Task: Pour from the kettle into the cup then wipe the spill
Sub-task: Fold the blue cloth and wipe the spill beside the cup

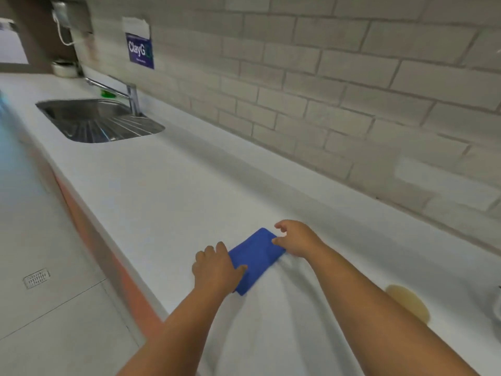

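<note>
A folded blue cloth (256, 257) lies flat on the white counter (168, 191). My left hand (215, 268) rests on the cloth's near end, fingers spread over its edge. My right hand (296, 238) touches the far end, fingers loosely curled and apart. A yellowish-brown spill (409, 302) sits on the counter to the right of my right forearm. A sliver of a white object (497, 305) shows at the right edge; I cannot tell whether it is the cup. No kettle is in view.
A steel sink (97, 120) with a tap (130, 96) is set into the counter at the far left. A tiled wall (325, 90) runs along the back. The counter's front edge drops to the floor (40, 267) on the left.
</note>
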`<state>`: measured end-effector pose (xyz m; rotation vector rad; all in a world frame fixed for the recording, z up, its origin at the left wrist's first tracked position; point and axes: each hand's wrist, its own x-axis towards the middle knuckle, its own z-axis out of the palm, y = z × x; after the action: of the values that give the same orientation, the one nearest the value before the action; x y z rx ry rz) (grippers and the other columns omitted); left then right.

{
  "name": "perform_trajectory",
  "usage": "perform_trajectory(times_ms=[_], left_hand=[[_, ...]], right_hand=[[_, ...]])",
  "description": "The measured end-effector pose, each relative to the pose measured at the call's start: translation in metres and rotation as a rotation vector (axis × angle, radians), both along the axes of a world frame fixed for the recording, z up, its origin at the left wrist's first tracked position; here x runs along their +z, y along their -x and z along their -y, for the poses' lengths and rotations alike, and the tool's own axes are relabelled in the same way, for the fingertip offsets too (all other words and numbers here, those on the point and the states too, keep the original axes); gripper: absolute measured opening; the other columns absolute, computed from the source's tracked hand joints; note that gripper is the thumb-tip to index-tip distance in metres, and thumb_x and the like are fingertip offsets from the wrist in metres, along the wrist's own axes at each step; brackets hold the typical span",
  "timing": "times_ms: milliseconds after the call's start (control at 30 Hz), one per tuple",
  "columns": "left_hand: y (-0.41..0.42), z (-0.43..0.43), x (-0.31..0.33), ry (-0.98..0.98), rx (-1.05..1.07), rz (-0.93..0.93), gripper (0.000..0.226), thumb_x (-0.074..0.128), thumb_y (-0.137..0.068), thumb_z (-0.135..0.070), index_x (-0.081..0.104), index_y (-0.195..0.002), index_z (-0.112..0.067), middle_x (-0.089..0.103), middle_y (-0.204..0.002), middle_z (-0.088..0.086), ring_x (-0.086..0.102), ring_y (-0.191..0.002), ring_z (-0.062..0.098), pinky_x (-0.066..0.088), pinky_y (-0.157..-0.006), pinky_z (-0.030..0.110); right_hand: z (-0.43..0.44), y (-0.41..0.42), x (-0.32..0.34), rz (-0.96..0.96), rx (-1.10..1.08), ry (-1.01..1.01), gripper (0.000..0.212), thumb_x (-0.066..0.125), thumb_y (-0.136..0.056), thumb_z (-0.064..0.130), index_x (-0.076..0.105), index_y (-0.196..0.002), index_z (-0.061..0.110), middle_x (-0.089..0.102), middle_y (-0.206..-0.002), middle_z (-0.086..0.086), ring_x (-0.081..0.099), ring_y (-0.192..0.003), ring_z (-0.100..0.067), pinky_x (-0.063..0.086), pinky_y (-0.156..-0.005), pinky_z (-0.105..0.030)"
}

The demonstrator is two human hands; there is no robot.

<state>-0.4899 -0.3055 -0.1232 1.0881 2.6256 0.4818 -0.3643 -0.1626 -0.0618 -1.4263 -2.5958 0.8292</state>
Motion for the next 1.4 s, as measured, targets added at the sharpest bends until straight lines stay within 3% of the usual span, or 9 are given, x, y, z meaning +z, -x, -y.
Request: perform_trajectory(times_ms=[167,267,367,500,633,933,1100,1233,1400], left_hand=[[0.011,-0.013,-0.012,0.088,-0.071,-0.005,0.072,0.061,-0.070,-0.062,0.042,-0.121,-0.015,0.051,-0.120,0.007,0.048,-0.109,0.026,0.043,-0.084,0.034],[0.019,-0.024,-0.011,0.133,-0.099,0.043,0.068,0.063,-0.068,-0.059,0.045,-0.117,-0.015,0.052,-0.116,0.006,0.050,-0.106,0.024,0.043,-0.081,0.033],[0.028,-0.031,-0.011,0.134,-0.135,0.161,0.063,0.068,-0.065,-0.054,0.046,-0.110,-0.015,0.056,-0.108,0.004,0.056,-0.097,0.023,0.046,-0.073,0.032],[0.036,-0.031,-0.010,0.095,-0.195,0.273,0.041,0.060,-0.077,-0.038,0.051,-0.107,-0.012,0.061,-0.104,0.006,0.060,-0.088,0.023,0.050,-0.072,0.033],[0.042,-0.027,-0.009,-0.072,-0.265,0.392,0.009,0.046,-0.086,-0.022,0.050,-0.087,-0.014,0.061,-0.081,0.002,0.054,-0.068,0.017,0.044,-0.063,0.028],[0.009,-0.014,0.021,-0.269,-0.494,0.689,0.010,0.057,-0.081,-0.016,0.051,-0.083,-0.009,0.056,-0.076,0.004,0.050,-0.067,0.018,0.040,-0.062,0.031],[-0.039,-0.003,0.046,-0.231,-0.714,0.871,0.016,0.061,-0.077,-0.021,0.054,-0.086,-0.010,0.061,-0.080,0.002,0.056,-0.071,0.017,0.044,-0.065,0.032],[-0.091,0.015,0.050,-0.110,-0.903,0.975,0.024,0.060,-0.067,-0.030,0.056,-0.085,-0.015,0.065,-0.084,0.002,0.060,-0.074,0.016,0.047,-0.069,0.032],[-0.173,0.044,0.025,0.053,-1.131,1.027,0.020,0.060,-0.069,-0.029,0.054,-0.084,-0.017,0.062,-0.082,-0.003,0.057,-0.073,0.011,0.045,-0.069,0.028]], right_hand=[[-0.007,0.026,-0.033,0.165,-0.074,0.047,0.067,0.052,-0.088,0.030,0.021,-0.145,0.015,0.036,-0.147,-0.009,0.039,-0.130,-0.029,0.038,-0.100,-0.035],[-0.011,0.034,-0.040,0.216,-0.137,0.016,0.058,0.053,-0.087,0.034,0.032,-0.136,0.010,0.048,-0.134,-0.012,0.047,-0.119,-0.031,0.043,-0.091,-0.035],[-0.016,0.038,-0.044,0.218,-0.204,0.031,0.038,0.056,-0.085,0.039,0.050,-0.106,0.008,0.055,-0.103,-0.008,0.053,-0.093,-0.025,0.042,-0.074,-0.030],[-0.014,0.041,-0.044,0.169,-0.208,0.054,0.026,0.058,-0.083,0.036,0.050,-0.090,0.012,0.053,-0.092,-0.004,0.051,-0.083,-0.022,0.041,-0.072,-0.029],[-0.001,0.031,-0.039,-0.173,-0.258,0.136,0.011,0.056,-0.083,0.020,0.048,-0.085,0.012,0.050,-0.081,0.000,0.047,-0.070,-0.016,0.037,-0.060,-0.025],[0.064,-0.027,0.005,-0.571,-0.326,-0.016,0.005,0.054,-0.084,0.016,0.050,-0.083,0.017,0.056,-0.078,0.000,0.049,-0.067,-0.013,0.044,-0.062,-0.027],[0.108,-0.090,0.034,-0.553,-0.416,-0.160,0.011,0.058,-0.083,0.018,0.052,-0.080,0.027,0.059,-0.073,0.008,0.048,-0.057,0.000,0.042,-0.049,-0.010],[0.150,-0.158,0.050,-0.450,-0.540,-0.206,0.014,0.062,-0.082,0.017,0.055,-0.081,0.030,0.062,-0.082,0.009,0.057,-0.072,-0.007,0.050,-0.061,-0.025],[0.188,-0.245,0.043,-0.184,-0.735,-0.121,0.016,0.063,-0.080,0.017,0.054,-0.076,0.030,0.060,-0.080,0.009,0.056,-0.071,-0.008,0.040,-0.056,-0.023]])
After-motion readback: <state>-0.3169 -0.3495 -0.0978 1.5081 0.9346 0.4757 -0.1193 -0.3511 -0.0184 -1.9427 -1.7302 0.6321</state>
